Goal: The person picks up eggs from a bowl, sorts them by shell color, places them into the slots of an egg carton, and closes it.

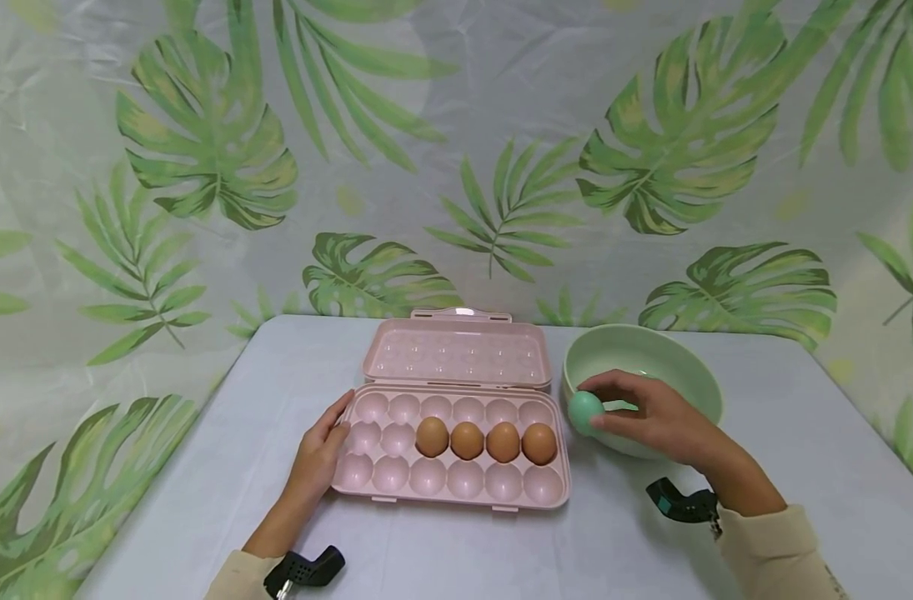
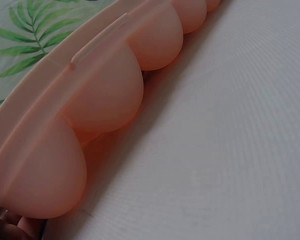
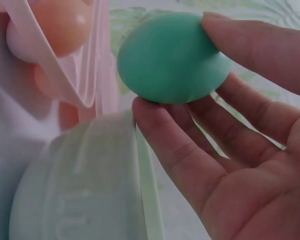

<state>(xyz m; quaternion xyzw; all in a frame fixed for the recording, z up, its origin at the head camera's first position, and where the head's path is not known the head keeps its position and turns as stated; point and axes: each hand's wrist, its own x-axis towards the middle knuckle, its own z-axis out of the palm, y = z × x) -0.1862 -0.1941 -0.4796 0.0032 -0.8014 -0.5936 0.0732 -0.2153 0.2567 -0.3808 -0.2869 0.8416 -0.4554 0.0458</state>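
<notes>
Between thumb and fingers, my right hand (image 1: 654, 414) pinches a teal-green egg (image 1: 586, 412) at the left rim of a light green bowl (image 1: 692, 375). The right wrist view shows the same egg (image 3: 172, 57) lifted above the bowl's edge (image 3: 90, 175). My left hand (image 1: 317, 454) holds the left side of a pink egg carton (image 1: 448, 496), thumb on its rim. Several brown eggs (image 1: 467, 440) sit in the carton's middle row, toward the right. Only a bit of the left fingers (image 2: 12, 227) appears at the corner of the left wrist view, beside the carton's rounded cups (image 2: 105, 90).
The carton's lid (image 1: 456, 342) lies folded back behind it, with a latch tab at the far edge. A white cloth (image 1: 441, 558) covers the table. Behind stands a leaf-patterned curtain (image 1: 396, 183). Black wrist cameras (image 1: 681, 502) are strapped to both wrists.
</notes>
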